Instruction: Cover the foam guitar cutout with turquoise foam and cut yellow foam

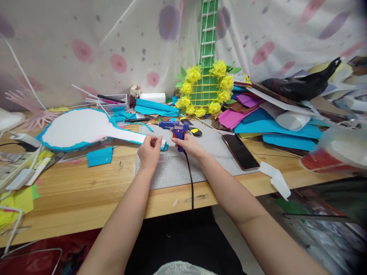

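Observation:
My right hand (190, 145) is closed around the grip of a blue hot glue gun (176, 128), whose nozzle points left and whose small red light is lit. A black cord runs from its handle down over the table edge. Just left of it, my left hand (150, 151) is pinched at the end of a narrow neck; whether it grips the neck or something small is hidden. That neck belongs to a white guitar-shaped cutout (77, 128) edged in blue crepe paper, lying flat on the table. A grey cutting mat (169, 172) lies beneath both hands.
A green paper guitar (208, 49) with yellow flowers stands against the back curtain. Right of the mat lie a phone (240, 151) and stacked coloured paper (278, 126). A blue paper piece (99, 156) lies left, near power strips (13, 164). A plastic-covered cup (329, 156) sits right.

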{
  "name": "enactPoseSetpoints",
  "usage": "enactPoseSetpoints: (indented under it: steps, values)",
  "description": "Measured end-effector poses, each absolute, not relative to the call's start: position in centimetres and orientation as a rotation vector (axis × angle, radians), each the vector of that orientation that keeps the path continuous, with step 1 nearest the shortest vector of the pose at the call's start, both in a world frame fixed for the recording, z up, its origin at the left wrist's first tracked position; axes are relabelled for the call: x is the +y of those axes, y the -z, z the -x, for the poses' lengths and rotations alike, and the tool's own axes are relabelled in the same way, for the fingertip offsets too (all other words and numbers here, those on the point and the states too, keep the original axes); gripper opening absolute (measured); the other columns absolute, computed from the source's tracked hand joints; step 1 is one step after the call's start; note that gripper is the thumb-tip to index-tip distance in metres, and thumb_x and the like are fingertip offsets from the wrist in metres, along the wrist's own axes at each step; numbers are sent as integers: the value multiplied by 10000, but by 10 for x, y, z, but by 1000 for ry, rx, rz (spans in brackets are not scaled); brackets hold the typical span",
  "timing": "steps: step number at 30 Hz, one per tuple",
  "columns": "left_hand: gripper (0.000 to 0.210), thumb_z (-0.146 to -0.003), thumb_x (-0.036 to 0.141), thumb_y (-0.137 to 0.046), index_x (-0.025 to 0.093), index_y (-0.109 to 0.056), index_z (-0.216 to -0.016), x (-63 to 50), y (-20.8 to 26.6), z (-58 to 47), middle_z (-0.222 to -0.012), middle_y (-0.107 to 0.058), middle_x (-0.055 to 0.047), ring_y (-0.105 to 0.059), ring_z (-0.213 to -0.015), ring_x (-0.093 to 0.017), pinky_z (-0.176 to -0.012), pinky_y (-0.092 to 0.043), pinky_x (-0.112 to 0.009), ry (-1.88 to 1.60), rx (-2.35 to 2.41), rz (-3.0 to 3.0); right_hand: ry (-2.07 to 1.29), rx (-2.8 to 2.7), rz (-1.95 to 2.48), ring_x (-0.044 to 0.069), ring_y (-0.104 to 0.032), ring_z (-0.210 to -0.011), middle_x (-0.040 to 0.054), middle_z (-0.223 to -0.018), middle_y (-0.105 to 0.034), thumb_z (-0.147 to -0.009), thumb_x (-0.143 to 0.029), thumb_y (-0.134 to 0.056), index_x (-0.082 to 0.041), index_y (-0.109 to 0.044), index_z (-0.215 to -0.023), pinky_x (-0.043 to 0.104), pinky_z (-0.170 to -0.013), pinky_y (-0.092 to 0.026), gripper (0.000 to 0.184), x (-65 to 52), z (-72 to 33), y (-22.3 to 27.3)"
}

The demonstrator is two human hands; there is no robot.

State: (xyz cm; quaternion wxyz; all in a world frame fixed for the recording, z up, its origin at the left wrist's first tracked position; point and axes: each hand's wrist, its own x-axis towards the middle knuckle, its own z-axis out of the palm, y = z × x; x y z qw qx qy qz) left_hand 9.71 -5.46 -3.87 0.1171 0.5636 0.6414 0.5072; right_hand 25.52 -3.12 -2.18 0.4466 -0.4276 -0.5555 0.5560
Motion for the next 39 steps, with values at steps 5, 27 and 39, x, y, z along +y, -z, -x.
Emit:
enactPoseSetpoints:
  steps: [5,27,39]
  values:
    - [197,-787,406,-581,214,-614,-815,-56,43,-103,-592,-538,42,-507,-565,-112,-581,-350,-230,-1405,1876,-1683,-1350,-1411,1090,73,-433,-493,-65,-623,-499,-692,-295,-659,-182,-497,-931,236,-490,-366,311,-33,-242,29]
    - [282,-740,453,-664,207,-551,-663,-54,40,-112,-533,-500,48,-473,-525,-108,-540,-282,-242,-1528,2033,-1812,-1712,-1196,784,46,-378,-464,-73,-559,-462,-607,-313,-714,-172,-497,-777,211,-451,-298,309,-35,-241,27]
    - [401,-735,541,-627,211,-461,-578,-57,28,-116,-528,-478,48,-444,-526,-111,-560,-297,-257,-1499,2067,-1545,-1229,-1508,1129,124,-493,-551,-49,-589,-514,-697,-327,-643,-209,-514,-888,260,-531,-408,258,-35,-231,36]
